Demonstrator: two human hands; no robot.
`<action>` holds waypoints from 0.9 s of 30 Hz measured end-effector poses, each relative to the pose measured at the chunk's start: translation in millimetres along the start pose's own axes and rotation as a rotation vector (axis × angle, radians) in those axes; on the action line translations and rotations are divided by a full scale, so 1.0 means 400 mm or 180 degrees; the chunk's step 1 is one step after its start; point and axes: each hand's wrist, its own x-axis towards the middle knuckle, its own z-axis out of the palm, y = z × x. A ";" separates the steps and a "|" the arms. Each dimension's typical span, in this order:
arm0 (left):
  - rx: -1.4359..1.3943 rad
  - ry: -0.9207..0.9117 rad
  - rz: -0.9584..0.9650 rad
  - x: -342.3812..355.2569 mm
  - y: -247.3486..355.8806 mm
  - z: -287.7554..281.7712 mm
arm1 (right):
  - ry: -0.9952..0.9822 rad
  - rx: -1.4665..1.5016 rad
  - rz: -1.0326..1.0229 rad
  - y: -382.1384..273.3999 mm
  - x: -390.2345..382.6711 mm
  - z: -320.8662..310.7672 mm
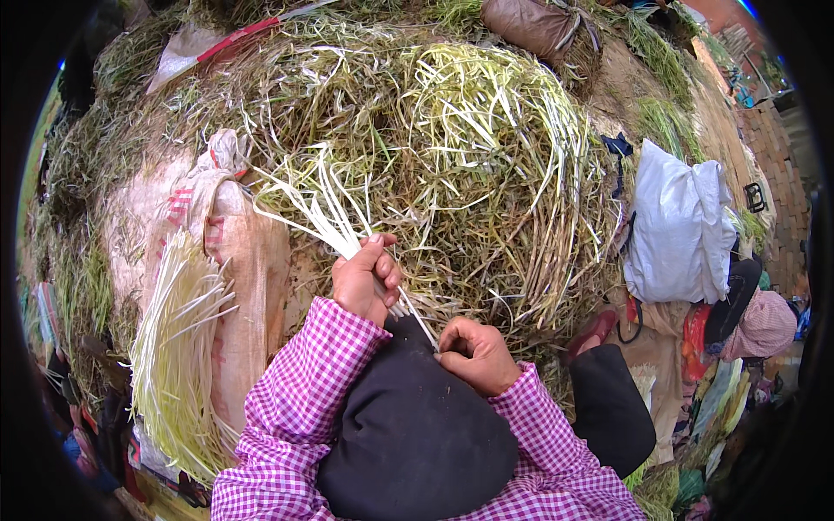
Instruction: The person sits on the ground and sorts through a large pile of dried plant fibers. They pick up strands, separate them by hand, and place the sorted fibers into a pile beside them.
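Both hands closed: left hand [365, 280] around pale chive stalks [317, 213], right hand [475, 354] pinching one stalk's end.

Stalk ends [395, 304] hiding inside the left hand [365, 280], right hand [476, 354] fingertips curling under, far-right person [764, 326] being cropped

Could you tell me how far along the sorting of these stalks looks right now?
Done: a tidy bundle of pale stalks lies on the sack. In hand: the left hand grips a few white stalks while the right hand pinches one. Left: the big tangled heap, mostly unsorted.
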 end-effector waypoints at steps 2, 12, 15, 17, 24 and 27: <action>0.0111 0.0022 -0.0045 -0.009 0.000 0.010 | 0.0104 -0.0209 -0.0114 -0.004 -0.022 -0.002; -0.0639 -0.0259 0.1118 0.003 0.188 -0.072 | 0.0119 -0.0893 -0.0038 0.122 -0.245 0.015; -0.0237 -0.0245 0.0923 -0.021 0.149 -0.036 | 0.0077 -0.2370 0.0256 0.090 -0.204 -0.029; -0.0026 -0.0371 0.0710 -0.032 0.111 -0.033 | 0.0249 -0.3319 -0.0061 0.063 -0.158 -0.047; 0.1936 -0.0595 0.0161 -0.063 0.002 -0.104 | 0.1658 -0.2584 -0.0132 0.013 0.021 -0.169; 0.2350 -0.0594 0.0044 -0.064 -0.003 -0.143 | 0.2219 -0.1680 0.0292 -0.018 0.110 -0.227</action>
